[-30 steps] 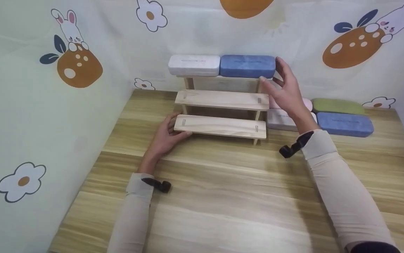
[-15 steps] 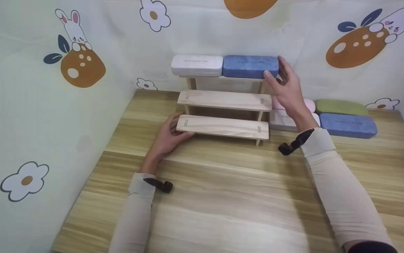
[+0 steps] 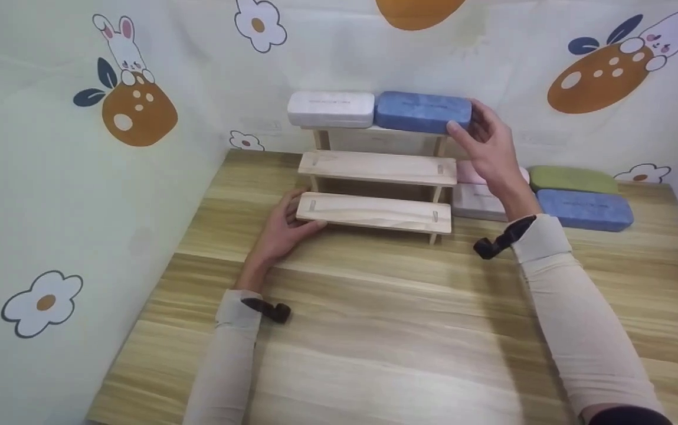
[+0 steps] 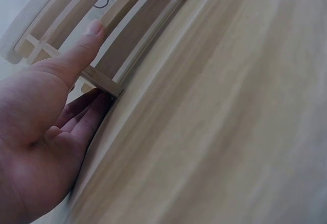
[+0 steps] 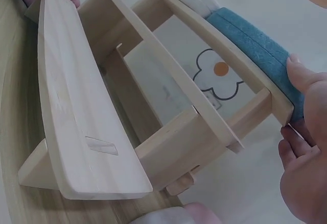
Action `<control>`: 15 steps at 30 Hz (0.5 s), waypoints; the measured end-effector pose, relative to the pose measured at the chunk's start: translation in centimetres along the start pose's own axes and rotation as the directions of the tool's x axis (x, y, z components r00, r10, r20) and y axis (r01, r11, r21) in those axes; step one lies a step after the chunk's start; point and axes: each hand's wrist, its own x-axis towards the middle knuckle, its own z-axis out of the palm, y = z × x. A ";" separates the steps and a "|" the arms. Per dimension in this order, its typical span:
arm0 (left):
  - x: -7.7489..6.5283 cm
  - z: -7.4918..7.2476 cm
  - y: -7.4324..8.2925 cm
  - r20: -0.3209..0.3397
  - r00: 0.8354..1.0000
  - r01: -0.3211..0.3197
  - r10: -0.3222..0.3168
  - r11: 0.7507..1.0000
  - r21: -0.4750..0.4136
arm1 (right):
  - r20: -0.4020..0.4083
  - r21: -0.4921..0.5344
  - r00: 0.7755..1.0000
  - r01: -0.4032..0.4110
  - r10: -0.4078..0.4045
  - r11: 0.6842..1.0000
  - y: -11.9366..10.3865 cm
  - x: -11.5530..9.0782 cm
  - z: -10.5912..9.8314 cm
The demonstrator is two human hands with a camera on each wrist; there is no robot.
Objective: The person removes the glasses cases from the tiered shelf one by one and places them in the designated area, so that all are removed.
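Observation:
A three-tier wooden display stand [image 3: 374,211] stands against the back wall. My left hand [image 3: 281,233] grips the left end of its lowest tier, thumb along the front edge and fingers by the leg, as the left wrist view also shows. On the top tier lie a white glasses case [image 3: 330,110] at left and a blue glasses case [image 3: 421,112] at right. My right hand [image 3: 495,153] holds the blue case by its right end, thumb on the front and fingers behind. That case sits slightly askew, its right end a little nearer the front than the white one.
Right of the stand, on the wood-grain table [image 3: 374,330], more cases lie in two rows: pink [image 3: 468,171] and green [image 3: 575,179] behind, white [image 3: 474,200] and blue [image 3: 583,208] in front. My right forearm passes over the front white one. Patterned sheets cover the walls.
The blue case on the top tier has turned slightly, its right end shifting right and forward with my right hand. My left hand keeps its place on the stand.

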 end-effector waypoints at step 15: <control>0.0 0.0 0.1 0.005 1.000 0.004 -0.004 1.000 -0.008 | -0.037 0.183 0.999 -0.016 0.023 0.983 0.1 -2.4 -1.5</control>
